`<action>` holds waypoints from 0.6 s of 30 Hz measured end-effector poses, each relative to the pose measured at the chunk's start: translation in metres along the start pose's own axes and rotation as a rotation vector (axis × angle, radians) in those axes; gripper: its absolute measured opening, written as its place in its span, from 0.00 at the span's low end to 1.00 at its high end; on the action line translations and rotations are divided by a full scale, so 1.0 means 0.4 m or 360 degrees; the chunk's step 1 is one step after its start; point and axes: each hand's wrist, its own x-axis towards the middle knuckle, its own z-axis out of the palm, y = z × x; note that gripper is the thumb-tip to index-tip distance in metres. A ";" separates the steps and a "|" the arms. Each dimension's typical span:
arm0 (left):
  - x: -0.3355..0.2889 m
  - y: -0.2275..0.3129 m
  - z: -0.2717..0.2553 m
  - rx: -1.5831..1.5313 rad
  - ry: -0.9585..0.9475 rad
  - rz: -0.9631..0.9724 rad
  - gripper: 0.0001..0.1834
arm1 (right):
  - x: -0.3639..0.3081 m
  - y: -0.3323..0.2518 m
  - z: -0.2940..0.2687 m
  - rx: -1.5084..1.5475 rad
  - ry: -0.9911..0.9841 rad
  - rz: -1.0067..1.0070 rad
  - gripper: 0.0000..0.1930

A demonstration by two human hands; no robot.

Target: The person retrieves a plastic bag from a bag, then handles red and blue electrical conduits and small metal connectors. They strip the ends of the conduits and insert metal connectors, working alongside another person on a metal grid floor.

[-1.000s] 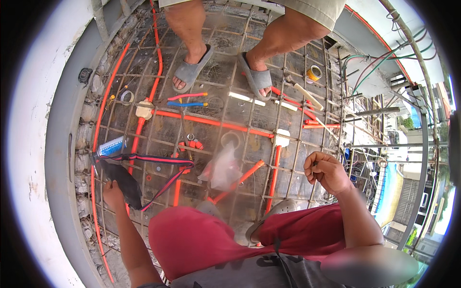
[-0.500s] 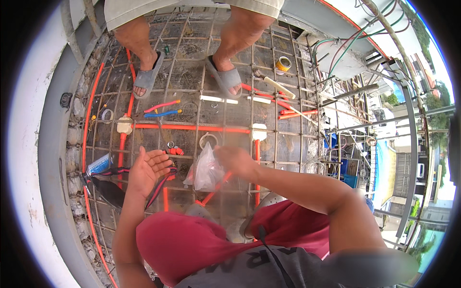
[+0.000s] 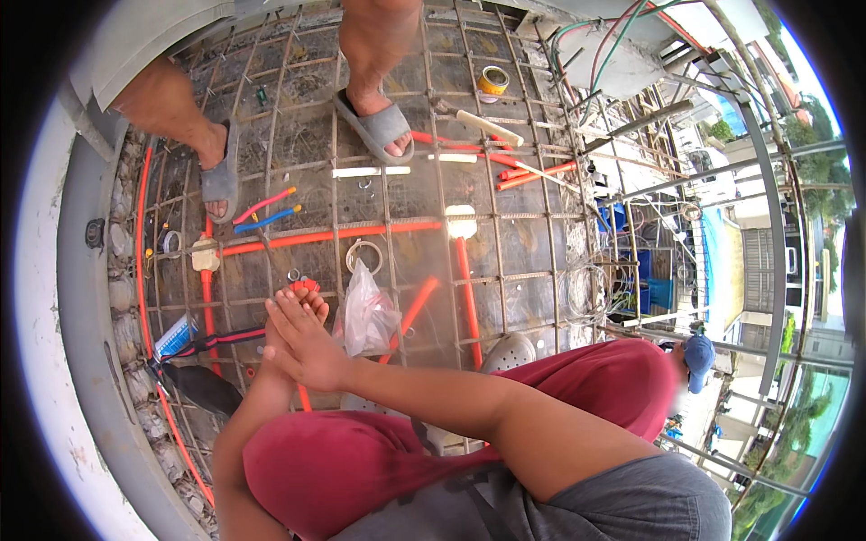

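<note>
My hands meet low over the steel bar mesh, one laid across the other. My right hand point(image 3: 311, 347) lies on top with its fingers stretched out. Beneath it my left hand point(image 3: 316, 307) is partly hidden, and its fingertips stick out past the right hand. Nothing shows held in either. Just beyond the fingertips lie small red-orange fittings point(image 3: 305, 286). A clear plastic bag point(image 3: 368, 316) with reddish contents rests to the right of my hands. Behind the bag is a pale ring-shaped coil point(image 3: 363, 256).
Steel bars point(image 3: 388, 203) cross the ground, with orange pipes point(image 3: 334, 236) running to cream junction boxes point(image 3: 461, 223). A person in grey slippers point(image 3: 377, 128) stands opposite. Red and blue handled tools point(image 3: 268, 218), white tubes point(image 3: 371, 172) and a yellow can point(image 3: 493, 81) lie around. A dark strapped bag point(image 3: 206, 386) is at left.
My right hand has moved left from beside the plastic bag onto my left hand. The other person's feet appear farther left, as my view has also shifted.
</note>
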 end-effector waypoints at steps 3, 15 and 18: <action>0.034 0.042 -0.046 0.0153 -0.0205 -0.0114 0.20 | 0.015 -0.004 -0.021 0.0405 -0.0014 0.0124 0.40; -0.125 0.181 0.011 0.0351 0.0329 0.0167 0.17 | 0.094 0.250 -0.288 0.0219 0.0800 0.0927 0.24; -0.166 0.243 -0.049 0.0352 0.0429 0.0314 0.19 | 0.104 0.284 -0.289 0.0408 0.0791 0.0999 0.22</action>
